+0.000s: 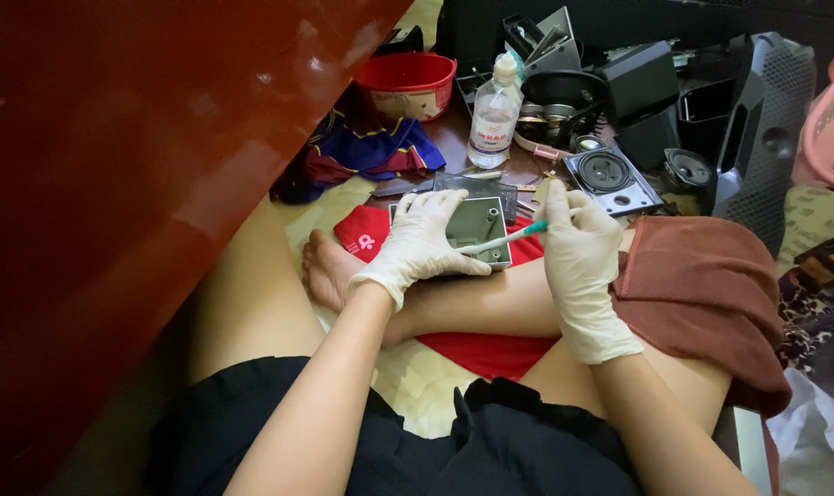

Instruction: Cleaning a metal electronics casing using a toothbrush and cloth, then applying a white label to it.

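I sit cross-legged on the floor, both hands in white gloves. My left hand grips a small grey square speaker housing, open side up, resting over my shin. My right hand holds a white and teal toothbrush whose head reaches into the housing. A red cloth lies under my legs and the housing.
A brown towel covers my right knee. Ahead lie a clear plastic bottle, a red bowl, a blue and red garment, a loose speaker driver and several black speaker parts. A dark red panel fills the left.
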